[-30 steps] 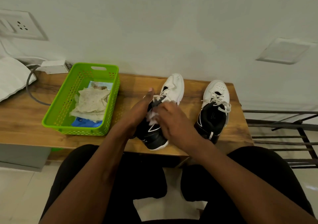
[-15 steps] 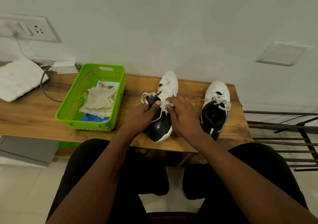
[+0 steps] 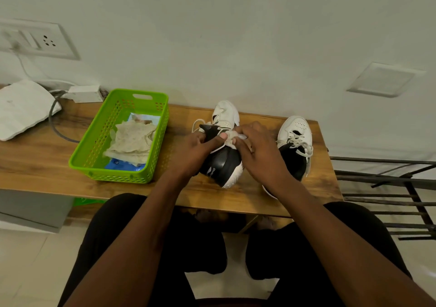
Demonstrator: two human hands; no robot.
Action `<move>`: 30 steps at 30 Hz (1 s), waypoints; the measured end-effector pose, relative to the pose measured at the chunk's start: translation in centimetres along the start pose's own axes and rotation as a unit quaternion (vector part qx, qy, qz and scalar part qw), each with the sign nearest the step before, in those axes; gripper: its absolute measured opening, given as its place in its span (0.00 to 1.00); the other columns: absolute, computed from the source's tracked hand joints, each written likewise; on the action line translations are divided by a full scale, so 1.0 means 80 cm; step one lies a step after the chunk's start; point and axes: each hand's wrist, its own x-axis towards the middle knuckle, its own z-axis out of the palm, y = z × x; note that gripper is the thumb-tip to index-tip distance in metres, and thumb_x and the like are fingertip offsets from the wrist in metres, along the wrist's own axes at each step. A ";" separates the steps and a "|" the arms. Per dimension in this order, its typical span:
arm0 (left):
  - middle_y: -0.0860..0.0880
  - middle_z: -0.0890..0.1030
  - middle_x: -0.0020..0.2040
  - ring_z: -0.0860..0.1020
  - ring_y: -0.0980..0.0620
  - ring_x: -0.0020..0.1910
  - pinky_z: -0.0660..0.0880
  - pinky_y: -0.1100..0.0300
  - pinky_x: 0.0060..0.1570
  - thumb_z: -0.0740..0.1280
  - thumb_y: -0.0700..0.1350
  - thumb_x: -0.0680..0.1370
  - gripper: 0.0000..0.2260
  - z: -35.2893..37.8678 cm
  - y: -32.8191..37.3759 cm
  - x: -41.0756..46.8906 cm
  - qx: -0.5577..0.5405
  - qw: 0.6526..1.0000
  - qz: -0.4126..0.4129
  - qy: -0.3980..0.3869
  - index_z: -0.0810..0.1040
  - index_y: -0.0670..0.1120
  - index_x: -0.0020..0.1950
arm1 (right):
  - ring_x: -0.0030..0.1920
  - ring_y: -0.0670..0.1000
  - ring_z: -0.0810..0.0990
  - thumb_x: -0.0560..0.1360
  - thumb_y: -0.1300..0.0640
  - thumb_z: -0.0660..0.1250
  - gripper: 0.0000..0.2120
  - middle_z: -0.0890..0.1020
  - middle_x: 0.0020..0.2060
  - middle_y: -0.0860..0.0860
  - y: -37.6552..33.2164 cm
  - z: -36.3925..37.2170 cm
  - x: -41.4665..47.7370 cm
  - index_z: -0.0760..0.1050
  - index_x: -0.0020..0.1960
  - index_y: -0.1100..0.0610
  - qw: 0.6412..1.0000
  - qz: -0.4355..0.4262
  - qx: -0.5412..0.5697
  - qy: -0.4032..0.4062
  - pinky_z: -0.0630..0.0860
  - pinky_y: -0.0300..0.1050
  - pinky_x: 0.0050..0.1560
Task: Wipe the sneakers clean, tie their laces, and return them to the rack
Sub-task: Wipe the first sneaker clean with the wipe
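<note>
One sneaker (image 3: 224,165) mid-frame on a wooden bench (image 3: 35,165), pale wall (image 3: 236,47) behind.
Left hand (image 3: 195,151) grips it; right hand (image 3: 262,158) pinches a wipe (image 3: 237,138).

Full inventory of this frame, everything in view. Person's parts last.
table: 1, brown wood, against the wall
basket: 1, green plastic, on the table, left of the sneakers
cloths: pile, count unclear, off-white, in the basket
packet: 1, blue, under the cloths
held sneaker: 1, black and white, mid-table, between the hands
other sneaker: 1, black and white, table's right end
wipe: 1, white, against the held sneaker
pad: 1, white, table's far left
adapter: 1, white, by the wall
cable: 1, grey, beside the pad
socket plate: 1, white, wall left
blank plate: 1, white, wall right
rack: 1, dark metal, right of the table
legs: 2, black trousers
left hand: grips the held sneaker
right hand: holds the wipe
</note>
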 end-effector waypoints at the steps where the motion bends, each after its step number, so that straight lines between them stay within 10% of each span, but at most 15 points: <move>1: 0.47 0.87 0.52 0.85 0.48 0.53 0.79 0.55 0.53 0.68 0.50 0.79 0.14 -0.001 0.004 -0.002 -0.014 1.000 0.017 0.000 0.83 0.44 0.60 | 0.53 0.52 0.73 0.80 0.56 0.64 0.10 0.75 0.50 0.52 -0.008 -0.005 -0.006 0.77 0.59 0.56 1.000 -0.008 0.012 0.004 0.74 0.51 0.53; 8: 0.45 0.85 0.42 0.83 0.57 0.32 0.74 0.68 0.29 0.63 0.40 0.82 0.12 0.001 0.034 -0.002 -0.086 0.996 0.029 0.025 0.80 0.35 0.60 | 0.55 0.50 0.68 0.77 0.56 0.65 0.09 0.74 0.50 0.49 -0.036 -0.018 -0.030 0.79 0.57 0.54 0.981 -0.172 -0.081 -0.042 0.67 0.51 0.51; 12: 0.57 0.78 0.26 0.73 0.63 0.20 0.65 0.70 0.19 0.60 0.46 0.84 0.12 0.010 0.036 -0.006 -0.031 0.999 -0.004 0.007 0.80 0.45 0.46 | 0.57 0.52 0.67 0.77 0.51 0.63 0.12 0.73 0.51 0.49 -0.022 -0.023 0.011 0.79 0.57 0.52 0.997 -0.035 -0.065 0.020 0.70 0.60 0.54; 16: 0.45 0.81 0.39 0.78 0.47 0.37 0.71 0.55 0.37 0.62 0.51 0.80 0.12 0.011 0.035 -0.004 -0.076 0.997 -0.014 -0.015 0.81 0.47 0.46 | 0.56 0.52 0.68 0.77 0.54 0.64 0.11 0.74 0.51 0.49 -0.046 -0.015 -0.011 0.79 0.58 0.52 0.992 -0.094 -0.088 -0.001 0.68 0.53 0.54; 24: 0.49 0.85 0.35 0.82 0.54 0.31 0.75 0.65 0.27 0.60 0.47 0.83 0.14 0.013 0.044 0.003 -0.193 0.978 -0.084 0.007 0.83 0.43 0.50 | 0.61 0.57 0.67 0.75 0.55 0.65 0.09 0.77 0.52 0.53 -0.055 -0.016 -0.015 0.81 0.52 0.49 0.938 -0.281 -0.192 -0.060 0.62 0.54 0.56; 30: 0.46 0.86 0.41 0.83 0.50 0.36 0.79 0.62 0.34 0.55 0.50 0.85 0.18 -0.009 0.063 0.003 -0.261 0.958 -0.094 -0.068 0.81 0.42 0.53 | 0.60 0.56 0.69 0.76 0.55 0.68 0.09 0.77 0.55 0.53 -0.063 -0.029 0.001 0.82 0.54 0.48 0.964 -0.233 -0.126 0.030 0.64 0.54 0.55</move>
